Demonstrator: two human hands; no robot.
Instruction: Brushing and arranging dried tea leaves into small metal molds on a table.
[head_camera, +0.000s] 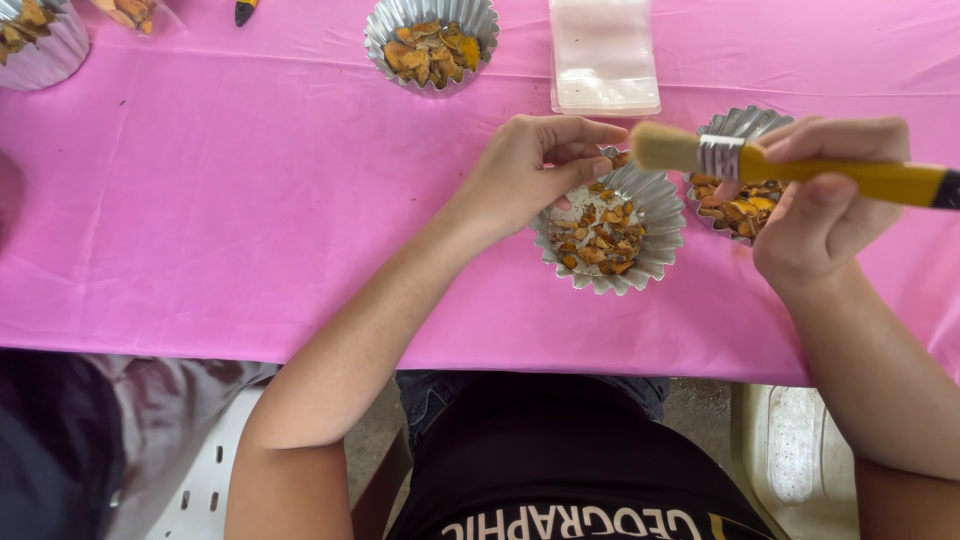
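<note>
My left hand (530, 170) pinches the near-left rim of a fluted metal cup (660, 225) that holds orange-brown dried pieces. My right hand (825, 205) grips a paintbrush (800, 165) with a yellow handle, a metal ferrule and pale bristles. The bristles hover just above the cup's far rim. Behind the brush, a second fluted cup (745, 125) with similar pieces sits partly hidden by my right hand.
A pink cloth (220, 200) covers the table. A third filled fluted cup (432, 45) stands at the far middle, a stack of clear plastic bags (603, 55) to its right, and another metal cup (40, 45) at far left. White plastic chairs flank my lap.
</note>
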